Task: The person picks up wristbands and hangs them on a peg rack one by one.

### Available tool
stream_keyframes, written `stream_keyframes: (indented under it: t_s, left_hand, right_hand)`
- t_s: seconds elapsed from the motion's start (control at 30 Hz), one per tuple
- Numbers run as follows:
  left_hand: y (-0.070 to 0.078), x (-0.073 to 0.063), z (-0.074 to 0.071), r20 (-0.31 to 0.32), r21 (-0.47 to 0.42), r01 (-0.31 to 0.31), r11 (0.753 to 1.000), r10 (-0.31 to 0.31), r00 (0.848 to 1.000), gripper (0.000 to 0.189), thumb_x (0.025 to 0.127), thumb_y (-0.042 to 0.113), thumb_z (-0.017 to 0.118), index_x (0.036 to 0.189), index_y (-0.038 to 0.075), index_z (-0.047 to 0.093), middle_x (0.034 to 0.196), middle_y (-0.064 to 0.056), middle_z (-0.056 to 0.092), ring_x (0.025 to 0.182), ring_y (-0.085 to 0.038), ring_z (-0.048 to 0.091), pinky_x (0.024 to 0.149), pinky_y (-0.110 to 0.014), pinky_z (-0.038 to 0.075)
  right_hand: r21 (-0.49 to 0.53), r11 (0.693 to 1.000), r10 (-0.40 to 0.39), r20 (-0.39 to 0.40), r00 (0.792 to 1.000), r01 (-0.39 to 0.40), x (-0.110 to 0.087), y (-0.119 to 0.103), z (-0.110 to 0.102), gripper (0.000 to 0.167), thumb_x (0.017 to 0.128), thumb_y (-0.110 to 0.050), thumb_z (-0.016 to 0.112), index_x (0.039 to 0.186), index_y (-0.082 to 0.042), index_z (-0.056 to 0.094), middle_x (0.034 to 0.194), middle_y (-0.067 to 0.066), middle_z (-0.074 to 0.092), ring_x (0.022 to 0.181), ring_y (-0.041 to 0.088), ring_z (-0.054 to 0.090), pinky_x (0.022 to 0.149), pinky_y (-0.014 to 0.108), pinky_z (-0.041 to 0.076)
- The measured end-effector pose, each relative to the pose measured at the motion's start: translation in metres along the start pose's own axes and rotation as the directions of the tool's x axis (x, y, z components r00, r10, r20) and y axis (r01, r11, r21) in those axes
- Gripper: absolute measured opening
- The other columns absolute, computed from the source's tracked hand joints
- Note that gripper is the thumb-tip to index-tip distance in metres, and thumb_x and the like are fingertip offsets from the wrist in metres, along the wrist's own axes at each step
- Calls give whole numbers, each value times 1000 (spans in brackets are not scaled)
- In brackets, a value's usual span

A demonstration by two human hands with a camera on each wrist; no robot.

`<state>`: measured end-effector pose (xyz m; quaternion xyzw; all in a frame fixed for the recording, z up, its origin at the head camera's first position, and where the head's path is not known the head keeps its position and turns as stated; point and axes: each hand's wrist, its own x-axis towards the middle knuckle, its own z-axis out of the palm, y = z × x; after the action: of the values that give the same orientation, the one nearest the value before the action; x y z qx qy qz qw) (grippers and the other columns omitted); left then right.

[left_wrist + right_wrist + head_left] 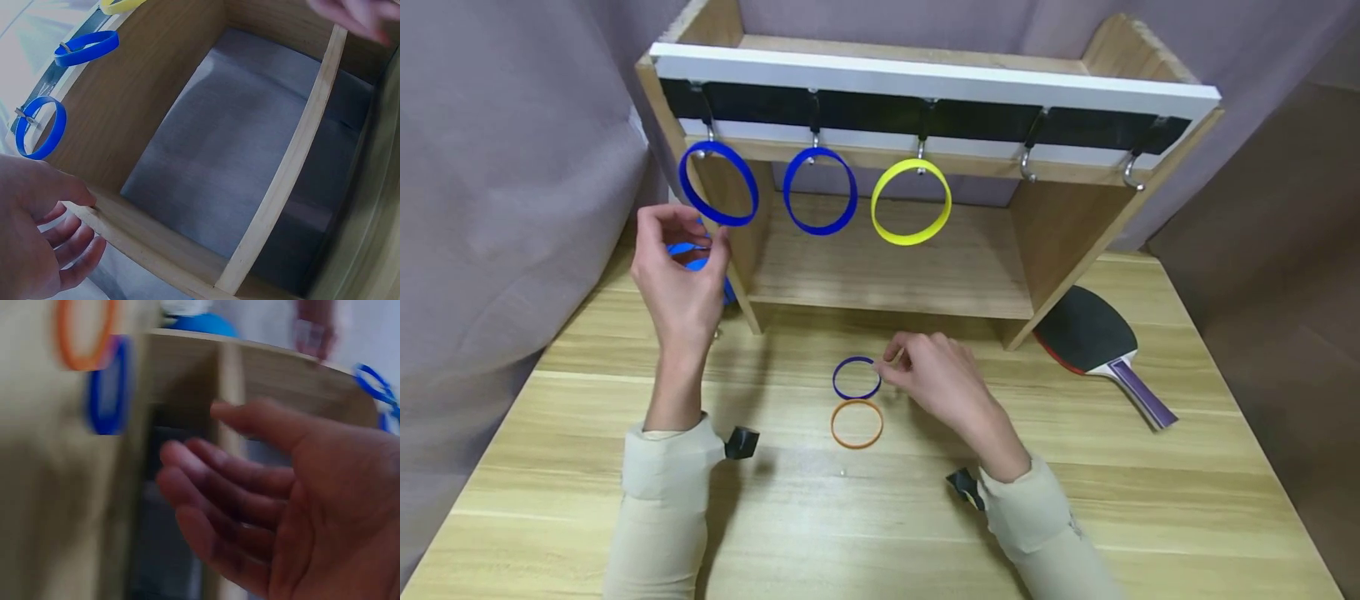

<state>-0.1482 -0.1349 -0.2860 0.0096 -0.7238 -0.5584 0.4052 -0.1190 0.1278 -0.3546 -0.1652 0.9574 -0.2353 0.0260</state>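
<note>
Two blue wristbands, the left one (718,183) and the middle one (820,192), and a yellow wristband (912,202) hang on hooks of a wooden rack (887,275). My left hand (681,271) is just below the leftmost band, by the rack's left side panel. Its fingers are loosely bent and hold nothing; in the left wrist view the thumb and index finger come close to the panel edge. On the table lie a dark blue wristband (835,382) and an orange wristband (832,427). My right hand (936,375) hovers beside the dark blue band, its fingers relaxed around nothing.
Two bare hooks (1028,165) are at the rack's right. A table tennis bat (1086,329) lies on the wooden table (850,533), against the rack's right side. Behind my left hand is a blue object (727,292), partly hidden. Grey curtains surround the table.
</note>
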Motion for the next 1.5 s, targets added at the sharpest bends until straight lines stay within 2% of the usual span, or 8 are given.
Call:
stream_keyframes:
  t_s: [0.17, 0.33, 0.77, 0.93, 1.1, 1.33, 1.43, 1.5]
  left_hand:
    - [-1, 0, -1, 0, 6, 2, 1000, -2, 1000, 26, 82, -2, 71, 102, -10, 56, 90, -17, 58, 76, -21, 60, 67, -19, 54]
    - [-1, 1, -1, 9, 11, -4, 1000, 4, 1000, 26, 83, -1, 71, 103, -10, 57, 90, -17, 58, 77, -21, 60, 67, -20, 54]
    - [-1, 1, -1, 1, 5, 10, 1000, -10, 1000, 25, 82, -2, 71, 102, -8, 57, 89, -15, 58, 77, -23, 60, 67, -19, 53]
    - [0, 0, -1, 1, 8, 8, 1000, -8, 1000, 25, 82, -2, 70, 102, -8, 57, 89, -15, 58, 77, -23, 60, 67, -19, 53]
    - [1, 1, 0, 1, 5, 3, 1000, -3, 1000, 24, 82, -3, 70, 101, -9, 57, 89, -15, 58, 77, -24, 60, 67, -19, 54]
    - [1, 1, 0, 1, 2, 6, 1000, -6, 1000, 25, 82, -3, 70, 102, -9, 57, 89, -15, 58, 77, -23, 60, 67, -19, 54]
    - [1, 1, 0, 2, 3, 6, 1000, -6, 1000, 25, 82, -3, 70, 102, -9, 57, 89, -15, 58, 77, -23, 60, 67, -19, 54]
    - [0, 0, 0, 5, 3, 6, 1000, -6, 1000, 25, 82, -3, 70, 102, -9, 57, 89, -15, 58, 78, -23, 60, 67, -19, 54]
  right_hand:
    - [-114, 991, 73, -1, 997, -73, 13, 10, 30, 26, 86, -38, 74, 93, -14, 71, 64, -10, 58, 57, 14, 53, 49, 32, 43]
    - [-108, 985, 134, 12, 991, -132, 19, 15, 43, 21, 83, -35, 76, 91, -16, 71, 70, -7, 58, 62, 17, 54, 53, 34, 44]
    - [-106, 972, 211, -2, 977, -210, 20, 32, 33, 7, 81, -20, 77, 82, -17, 71, 78, -2, 65, 71, 22, 61, 55, 37, 50]
    - [-67, 986, 155, -11, 988, -155, 18, 29, 27, 7, 82, -18, 77, 85, -15, 71, 75, -5, 64, 67, 17, 61, 56, 34, 50]
    - [49, 999, -2, -26, 1000, 4, 14, 19, 14, 12, 81, -14, 80, 88, -14, 70, 73, -9, 65, 62, 6, 60, 60, 29, 51]
    - [90, 987, -136, 55, 989, 131, 10, 9, 8, 18, 83, -16, 80, 99, -11, 75, 82, -7, 70, 69, 1, 62, 63, 24, 52]
    - [144, 976, -171, 35, 985, 165, 8, 8, 4, 15, 83, -15, 79, 98, -12, 77, 86, -7, 70, 70, 3, 63, 62, 23, 53]
    - [250, 952, -182, -3, 983, 177, 5, 6, -4, 14, 84, -15, 79, 97, -13, 77, 87, -6, 70, 72, 6, 64, 61, 24, 54]
